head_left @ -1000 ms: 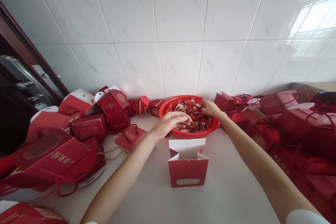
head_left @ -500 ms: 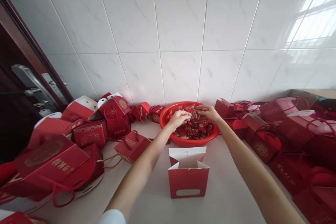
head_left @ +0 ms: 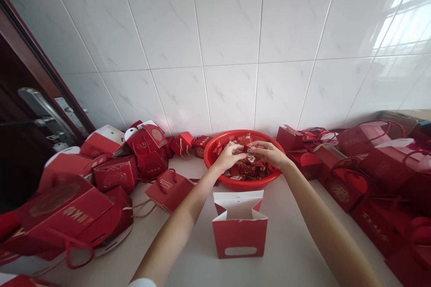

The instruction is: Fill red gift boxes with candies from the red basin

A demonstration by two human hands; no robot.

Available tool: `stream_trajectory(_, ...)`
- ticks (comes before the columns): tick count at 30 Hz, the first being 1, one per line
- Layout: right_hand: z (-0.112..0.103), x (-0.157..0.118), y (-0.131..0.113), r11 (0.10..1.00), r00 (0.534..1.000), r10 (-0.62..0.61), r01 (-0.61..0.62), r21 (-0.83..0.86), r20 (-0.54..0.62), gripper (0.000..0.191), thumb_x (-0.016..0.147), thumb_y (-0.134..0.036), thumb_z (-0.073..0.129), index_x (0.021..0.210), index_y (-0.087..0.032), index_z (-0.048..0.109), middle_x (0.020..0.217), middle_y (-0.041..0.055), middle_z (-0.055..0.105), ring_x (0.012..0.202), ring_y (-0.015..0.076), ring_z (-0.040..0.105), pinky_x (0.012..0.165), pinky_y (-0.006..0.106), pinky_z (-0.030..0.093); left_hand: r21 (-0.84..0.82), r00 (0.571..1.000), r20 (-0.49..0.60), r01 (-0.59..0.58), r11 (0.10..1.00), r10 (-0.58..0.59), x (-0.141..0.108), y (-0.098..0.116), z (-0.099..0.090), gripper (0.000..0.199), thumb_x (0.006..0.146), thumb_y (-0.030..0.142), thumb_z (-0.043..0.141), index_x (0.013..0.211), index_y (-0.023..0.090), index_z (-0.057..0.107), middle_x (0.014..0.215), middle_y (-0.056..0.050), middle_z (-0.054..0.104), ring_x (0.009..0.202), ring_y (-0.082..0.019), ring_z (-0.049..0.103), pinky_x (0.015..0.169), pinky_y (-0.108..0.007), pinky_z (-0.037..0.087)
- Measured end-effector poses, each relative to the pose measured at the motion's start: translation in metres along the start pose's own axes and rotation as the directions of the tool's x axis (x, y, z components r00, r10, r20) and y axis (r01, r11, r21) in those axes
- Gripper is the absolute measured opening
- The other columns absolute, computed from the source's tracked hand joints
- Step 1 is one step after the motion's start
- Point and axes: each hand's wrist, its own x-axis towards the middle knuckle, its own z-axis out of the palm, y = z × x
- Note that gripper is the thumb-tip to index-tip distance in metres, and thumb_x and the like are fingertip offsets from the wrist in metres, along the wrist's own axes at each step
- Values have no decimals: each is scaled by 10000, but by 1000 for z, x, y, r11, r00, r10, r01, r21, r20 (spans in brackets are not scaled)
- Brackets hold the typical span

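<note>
A round red plastic basket [head_left: 241, 184] stands against the wall, filled with red-wrapped sweets [head_left: 247, 170]. Over it, my left hand [head_left: 231, 156] and my right hand [head_left: 268, 152] are close together, fingertips nearly meeting. Both hands have bent fingers around small red and white wrapped pieces; which hand grips which piece is too small to tell. In front of the basket an upright red box [head_left: 239, 237] has its white-lined top open, with a pale oval window low on its front.
Red gift boxes with cord handles [head_left: 117, 172] are piled on the left, and more boxes [head_left: 340, 184] fill the right side. A smaller red box [head_left: 170, 188] lies left of the open one. A tiled wall [head_left: 232, 94] rises behind, with a door handle [head_left: 47, 107] at far left.
My right hand has moved down and left, closer to my left hand over the sweets. The view has shifted slightly.
</note>
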Motion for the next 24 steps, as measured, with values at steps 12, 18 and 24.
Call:
stream_trajectory(12,3,-1,3,946,986,-127,152,-287,105,454,611,-383,879,982,-164,737,917,42,722,856,202,660,814,355,524,-26,994,-47,97,995,-98,-1,0,-1,285,815,70,610,1063,154,724,862,-42,745,699,-163,711,763,-347,617)
stream_trajectory(18,5,-2,5,882,968,-234,252,-398,94,364,586,-367,871,788,-173,638,770,-25,608,747,153,568,698,295,470,10,998,-24,65,998,-64,-2,-2,0,197,758,183,770,949,151,736,889,-50,726,826,-211,715,685,-314,615)
stream_trajectory(24,6,-7,2,951,985,-122,151,-271,118,413,692,-510,812,876,-181,643,812,16,659,786,185,641,697,319,534,36,996,-30,-84,996,85,-1,-9,-2,111,746,215,781,795,136,720,804,-30,689,776,-178,682,680,-300,608)
